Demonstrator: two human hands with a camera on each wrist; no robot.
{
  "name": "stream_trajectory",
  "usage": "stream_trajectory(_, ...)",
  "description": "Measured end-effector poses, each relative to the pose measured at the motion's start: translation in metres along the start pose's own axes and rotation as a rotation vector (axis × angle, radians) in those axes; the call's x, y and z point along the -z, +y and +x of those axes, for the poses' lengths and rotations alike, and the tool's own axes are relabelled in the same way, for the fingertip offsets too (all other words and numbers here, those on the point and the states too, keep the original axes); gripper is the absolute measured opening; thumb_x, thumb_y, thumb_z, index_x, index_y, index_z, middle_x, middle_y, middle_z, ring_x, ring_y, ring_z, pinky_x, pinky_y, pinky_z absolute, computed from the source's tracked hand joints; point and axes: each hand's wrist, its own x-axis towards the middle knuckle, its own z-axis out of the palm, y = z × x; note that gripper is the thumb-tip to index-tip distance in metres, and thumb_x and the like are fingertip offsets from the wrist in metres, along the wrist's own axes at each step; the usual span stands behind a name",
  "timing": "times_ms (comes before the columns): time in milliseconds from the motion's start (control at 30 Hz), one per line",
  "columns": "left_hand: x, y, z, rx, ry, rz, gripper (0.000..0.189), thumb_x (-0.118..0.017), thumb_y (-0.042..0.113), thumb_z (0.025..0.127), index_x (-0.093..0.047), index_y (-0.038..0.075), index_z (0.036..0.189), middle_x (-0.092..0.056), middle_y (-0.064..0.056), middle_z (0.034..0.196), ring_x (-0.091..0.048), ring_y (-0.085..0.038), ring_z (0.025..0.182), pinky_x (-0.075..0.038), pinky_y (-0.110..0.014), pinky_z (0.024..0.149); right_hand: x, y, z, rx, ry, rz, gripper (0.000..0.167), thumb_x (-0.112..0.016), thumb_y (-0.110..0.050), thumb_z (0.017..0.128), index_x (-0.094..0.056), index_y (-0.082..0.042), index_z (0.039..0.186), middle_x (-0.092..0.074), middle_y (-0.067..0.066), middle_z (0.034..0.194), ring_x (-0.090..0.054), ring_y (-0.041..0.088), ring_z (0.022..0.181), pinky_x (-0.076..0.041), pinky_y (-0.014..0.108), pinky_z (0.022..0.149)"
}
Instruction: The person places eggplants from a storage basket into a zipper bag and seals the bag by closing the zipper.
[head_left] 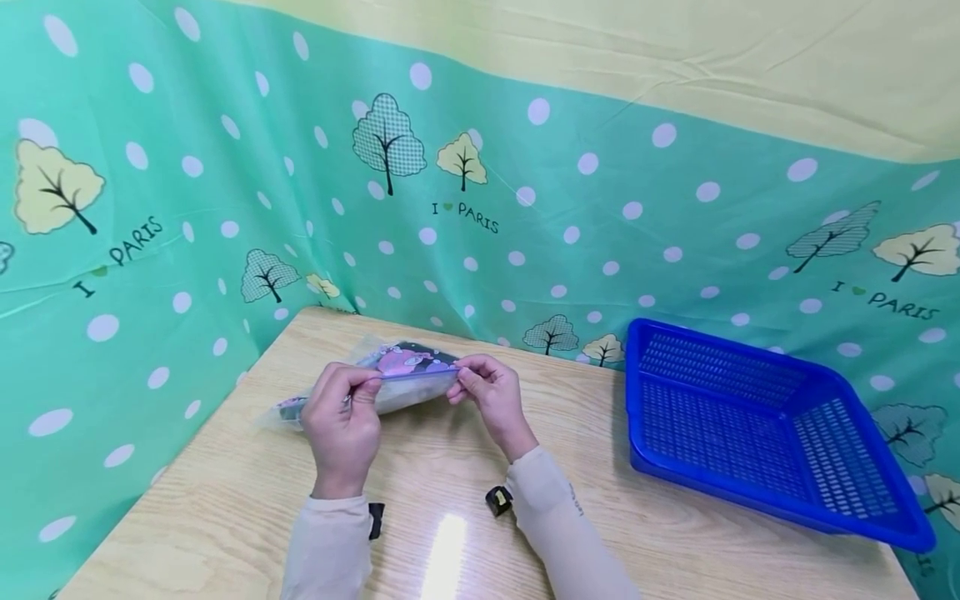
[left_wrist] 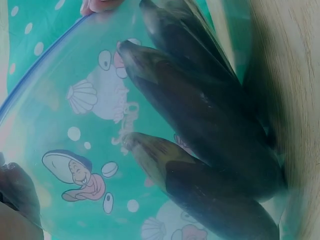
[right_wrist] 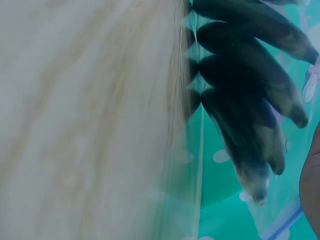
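Observation:
A clear zip bag [head_left: 416,396] printed with cartoon figures stands tilted on the table, its blue zip strip uppermost. Several dark purple eggplants [left_wrist: 200,110] lie inside it; the right wrist view also shows the eggplants [right_wrist: 250,75] through the plastic. My left hand [head_left: 343,425] pinches the left part of the zip strip between thumb and curled fingers. At the strip's right end, my right hand [head_left: 491,400] pinches the bag's edge with thumb and forefinger. Both hands partly cover the bag in the head view.
A blue perforated plastic basket [head_left: 750,500] stands on the right side of the wooden table [head_left: 225,517]. Behind the table hangs a green polka-dot curtain [head_left: 480,283] with printed trees. Small black devices [head_left: 498,500] sit at both wrists.

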Motion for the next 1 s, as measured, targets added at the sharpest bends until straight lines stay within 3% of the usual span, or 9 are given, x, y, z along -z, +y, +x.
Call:
stream_trajectory(633, 0.007, -0.005, 0.005, 0.033, 0.118, 0.016, 0.010, -0.072, -0.015, 0.079, -0.066, -0.008, 0.076, -0.059, -0.015, 0.072, -0.055, -0.016, 0.071, -0.044, -0.017, 0.072, 0.029, -0.001, 0.017, -0.022, 0.076, -0.090, 0.013, -0.054, 0.014, 0.096, -0.056, 0.021, 0.107, -0.063, 0.012, 0.078, -0.066, 0.015, 0.063, -0.057, 0.026, 0.061)
stream_trajectory(1000, 0.016, -0.005, 0.007, 0.102, 0.179, 0.034, 0.013, -0.069, -0.021, 0.077, -0.063, -0.011, 0.074, -0.058, -0.020, 0.072, -0.054, -0.006, 0.076, -0.044, -0.018, 0.072, 0.039, 0.002, 0.021, -0.021, 0.143, -0.133, 0.010, -0.055, 0.013, 0.096, -0.058, 0.019, 0.104, -0.062, 0.012, 0.079, -0.064, 0.013, 0.062, -0.056, 0.024, 0.059)
